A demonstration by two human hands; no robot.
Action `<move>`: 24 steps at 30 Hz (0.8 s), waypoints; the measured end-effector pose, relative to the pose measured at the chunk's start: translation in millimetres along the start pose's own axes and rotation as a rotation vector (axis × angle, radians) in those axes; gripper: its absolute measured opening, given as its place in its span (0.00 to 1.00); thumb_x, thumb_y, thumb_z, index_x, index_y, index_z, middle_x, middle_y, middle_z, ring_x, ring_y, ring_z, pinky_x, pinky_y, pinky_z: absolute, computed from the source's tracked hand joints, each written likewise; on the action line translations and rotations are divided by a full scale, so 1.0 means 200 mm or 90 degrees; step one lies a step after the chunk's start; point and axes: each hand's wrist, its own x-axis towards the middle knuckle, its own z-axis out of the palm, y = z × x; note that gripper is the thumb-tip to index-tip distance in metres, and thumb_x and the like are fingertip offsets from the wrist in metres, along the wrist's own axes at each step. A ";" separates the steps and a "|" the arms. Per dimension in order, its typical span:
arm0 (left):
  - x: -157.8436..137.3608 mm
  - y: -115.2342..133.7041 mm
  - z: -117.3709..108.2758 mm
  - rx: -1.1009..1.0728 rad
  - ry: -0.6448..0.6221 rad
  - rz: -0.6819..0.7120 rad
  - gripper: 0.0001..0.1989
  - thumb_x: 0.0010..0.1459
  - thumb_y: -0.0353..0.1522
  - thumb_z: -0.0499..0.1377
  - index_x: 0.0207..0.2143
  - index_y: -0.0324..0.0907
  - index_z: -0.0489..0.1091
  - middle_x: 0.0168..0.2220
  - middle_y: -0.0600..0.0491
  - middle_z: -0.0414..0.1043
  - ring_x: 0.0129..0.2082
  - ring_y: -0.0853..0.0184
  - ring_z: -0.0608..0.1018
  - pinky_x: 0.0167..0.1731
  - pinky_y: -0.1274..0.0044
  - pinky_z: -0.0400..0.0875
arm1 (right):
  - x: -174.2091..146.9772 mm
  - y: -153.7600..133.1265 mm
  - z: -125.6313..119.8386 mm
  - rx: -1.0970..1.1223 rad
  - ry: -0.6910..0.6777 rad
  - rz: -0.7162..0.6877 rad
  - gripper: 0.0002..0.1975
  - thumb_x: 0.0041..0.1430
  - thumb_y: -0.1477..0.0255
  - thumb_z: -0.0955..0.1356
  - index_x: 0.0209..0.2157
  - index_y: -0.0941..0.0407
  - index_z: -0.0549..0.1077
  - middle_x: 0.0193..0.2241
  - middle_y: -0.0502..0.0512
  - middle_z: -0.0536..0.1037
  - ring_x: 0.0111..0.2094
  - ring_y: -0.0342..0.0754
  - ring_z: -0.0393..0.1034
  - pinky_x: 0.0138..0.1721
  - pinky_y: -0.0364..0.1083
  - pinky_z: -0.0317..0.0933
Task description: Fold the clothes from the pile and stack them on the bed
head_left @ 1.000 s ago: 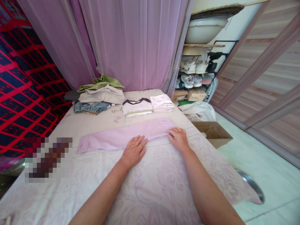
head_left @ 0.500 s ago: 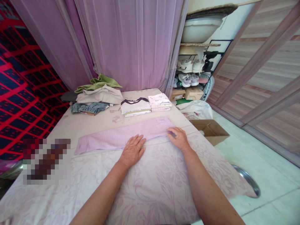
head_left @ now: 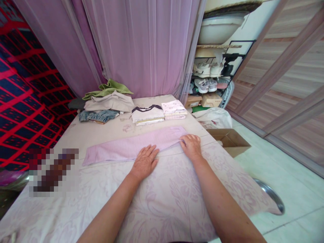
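A pink striped pair of pants (head_left: 121, 146), folded lengthwise into a long strip, lies flat across the bed (head_left: 162, 199). My left hand (head_left: 146, 162) rests flat on its near edge around the middle, fingers stretched out. At the right end, my right hand (head_left: 191, 145) pinches the near corner between thumb and fingers. Behind the strip sits a folded white shirt with a dark collar (head_left: 147, 114) on a small stack. Beside it is a stack of folded pale printed clothes (head_left: 174, 107).
Rumpled clothes (head_left: 108, 103), with green, beige and denim pieces, lie at the back left. A purple curtain (head_left: 141, 50) hangs behind the bed. On the right stand a shoe rack (head_left: 215, 72), an open cardboard box (head_left: 231, 141) and a metal basin (head_left: 272, 195). A pixelated patch covers something at left.
My right hand has closed its fingers on the near right corner of the pants. My left hand stays flat in place. The whole view has shifted slightly.
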 end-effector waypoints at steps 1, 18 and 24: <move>0.00 0.00 0.00 0.000 0.001 0.001 0.21 0.64 0.37 0.50 0.58 0.44 0.62 0.62 0.49 0.60 0.63 0.59 0.60 0.61 0.63 0.54 | 0.00 0.00 0.01 0.005 0.001 0.006 0.07 0.56 0.75 0.64 0.33 0.53 0.75 0.33 0.55 0.77 0.40 0.52 0.65 0.45 0.51 0.49; 0.15 0.09 -0.09 0.058 -0.010 -0.056 0.09 0.62 0.33 0.54 0.41 0.44 0.72 0.42 0.48 0.73 0.44 0.59 0.71 0.45 0.67 0.66 | -0.05 -0.08 0.02 0.115 -0.106 -0.165 0.18 0.54 0.77 0.64 0.45 0.48 0.77 0.44 0.54 0.77 0.46 0.51 0.65 0.47 0.51 0.57; 0.18 0.05 -0.09 0.098 -0.055 -0.027 0.11 0.62 0.29 0.52 0.42 0.43 0.72 0.38 0.48 0.73 0.40 0.61 0.73 0.39 0.70 0.68 | -0.04 -0.06 0.05 0.108 -0.091 -0.154 0.11 0.59 0.70 0.66 0.42 0.49 0.77 0.42 0.54 0.78 0.44 0.50 0.67 0.46 0.50 0.57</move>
